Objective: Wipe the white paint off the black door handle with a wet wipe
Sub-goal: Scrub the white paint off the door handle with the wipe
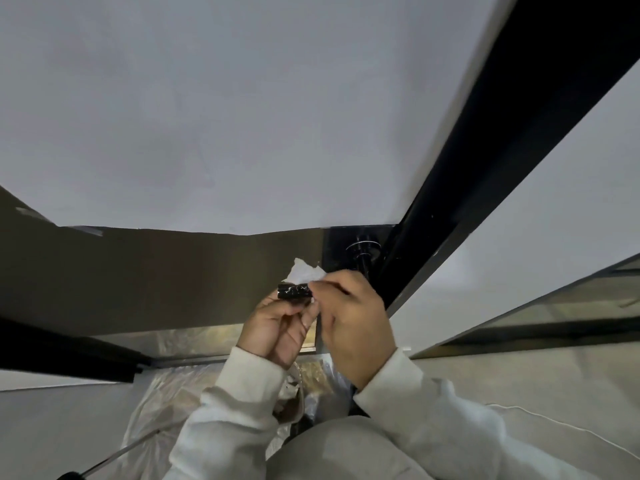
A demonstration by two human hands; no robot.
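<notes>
While both hands work close together in the middle of the view, the left hand (277,327) in its pale cream sleeve (242,386) has its fingers curled just under the free end of the short black door handle with white paint specks (294,292); whether they touch it I cannot tell. The right hand (349,313) pinches the crumpled white wet wipe (304,271) against the handle, and the wipe pokes up just behind it. White marks show on the bare end, so I think there is more to rub. The wipe could slip off the round bar if the pinch is too soft. It could also just smear wet paint around if the same dirty patch is used. Behind the hands stands the big white door (242,116), with the handle's round black base (363,249) near its dark edge.
</notes>
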